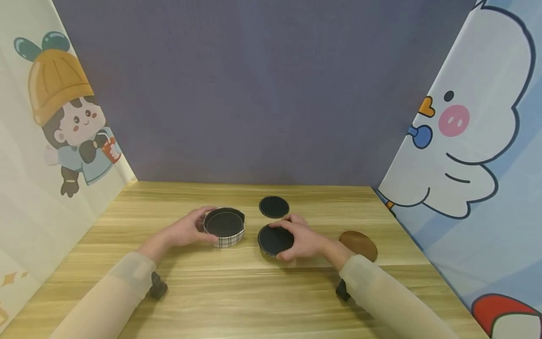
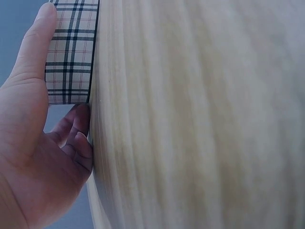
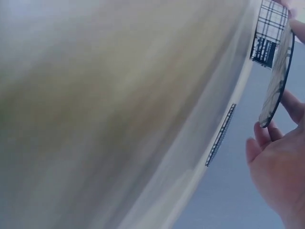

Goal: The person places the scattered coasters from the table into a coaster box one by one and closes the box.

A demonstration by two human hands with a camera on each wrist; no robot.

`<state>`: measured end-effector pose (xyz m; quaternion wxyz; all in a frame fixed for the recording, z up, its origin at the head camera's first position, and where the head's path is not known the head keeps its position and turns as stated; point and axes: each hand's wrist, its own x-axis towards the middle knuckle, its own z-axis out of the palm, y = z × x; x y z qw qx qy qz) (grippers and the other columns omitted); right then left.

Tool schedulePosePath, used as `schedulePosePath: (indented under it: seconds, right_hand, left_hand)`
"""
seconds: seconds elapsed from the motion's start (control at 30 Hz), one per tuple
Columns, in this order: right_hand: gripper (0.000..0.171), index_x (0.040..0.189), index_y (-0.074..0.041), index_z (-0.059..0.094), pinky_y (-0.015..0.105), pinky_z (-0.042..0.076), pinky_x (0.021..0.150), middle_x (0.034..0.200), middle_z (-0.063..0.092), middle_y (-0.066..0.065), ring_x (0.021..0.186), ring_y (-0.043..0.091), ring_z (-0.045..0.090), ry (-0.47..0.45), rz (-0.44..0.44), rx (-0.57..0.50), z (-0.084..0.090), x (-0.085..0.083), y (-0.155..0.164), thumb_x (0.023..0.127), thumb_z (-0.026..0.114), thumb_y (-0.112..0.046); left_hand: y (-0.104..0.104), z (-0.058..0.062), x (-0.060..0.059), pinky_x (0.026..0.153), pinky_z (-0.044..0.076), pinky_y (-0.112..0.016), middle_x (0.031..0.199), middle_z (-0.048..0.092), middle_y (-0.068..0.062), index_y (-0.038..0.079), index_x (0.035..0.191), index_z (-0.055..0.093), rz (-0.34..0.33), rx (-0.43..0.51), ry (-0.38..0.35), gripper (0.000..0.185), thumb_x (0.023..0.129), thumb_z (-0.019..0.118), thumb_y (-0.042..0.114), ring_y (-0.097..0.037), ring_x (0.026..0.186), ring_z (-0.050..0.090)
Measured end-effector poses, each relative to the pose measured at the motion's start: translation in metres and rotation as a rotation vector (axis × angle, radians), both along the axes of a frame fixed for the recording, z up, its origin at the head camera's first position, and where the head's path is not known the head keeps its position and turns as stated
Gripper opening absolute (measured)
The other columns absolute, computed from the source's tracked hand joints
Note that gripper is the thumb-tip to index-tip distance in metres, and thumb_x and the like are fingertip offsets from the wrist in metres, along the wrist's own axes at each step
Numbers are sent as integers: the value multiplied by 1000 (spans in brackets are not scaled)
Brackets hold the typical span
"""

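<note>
My left hand grips the side of a round, shallow coaster holder, thumb in front and fingers behind. Its outer wall is plaid and stands on the wood; a black disc with a stitched edge shows inside. My right hand pinches a round black coaster by its rim, just right of the holder. In the right wrist view this coaster is raised off the table and tilted, its underside pale and patterned. Behind it, another round black coaster lies flat.
A brown oval piece lies under and beyond my right forearm. The wood-grain table ends at a dark grey panel at the back. Cartoon-printed walls stand on both sides.
</note>
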<state>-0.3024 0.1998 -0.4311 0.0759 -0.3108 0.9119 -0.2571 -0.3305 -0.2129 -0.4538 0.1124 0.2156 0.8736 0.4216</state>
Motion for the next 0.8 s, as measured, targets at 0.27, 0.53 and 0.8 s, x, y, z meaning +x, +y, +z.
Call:
schedulePosePath:
  seconds: [0.27, 0.53, 0.8]
  right_hand:
    - [88, 158, -39, 57, 55, 39, 112, 150, 44, 5, 137, 29, 40, 49, -8, -1, 8, -11, -16, 77, 88, -50]
    - [88, 160, -42, 55, 56, 42, 114, 152, 44, 6, 140, 31, 41, 71, -27, 26, 16, -23, -43, 79, 87, -56]
    - [85, 161, -38, 54, 54, 35, 113, 156, 41, 8, 139, 32, 36, 25, -20, 8, 16, -36, -77, 85, 86, -55]
  left_hand:
    - [1, 1, 1, 110, 55, -59, 143, 58, -25, 12, 171, 31, 16, 1, 4, 110, 86, 97, 34, -32, 120, 69]
    - [1, 2, 3, 110, 55, -60, 146, 53, -28, 13, 172, 31, 26, -8, 3, 110, 86, 97, 36, -35, 123, 68]
    - [1, 3, 4, 109, 55, -57, 145, 55, -26, 14, 172, 30, 12, 4, -7, 109, 87, 96, 36, -32, 122, 69]
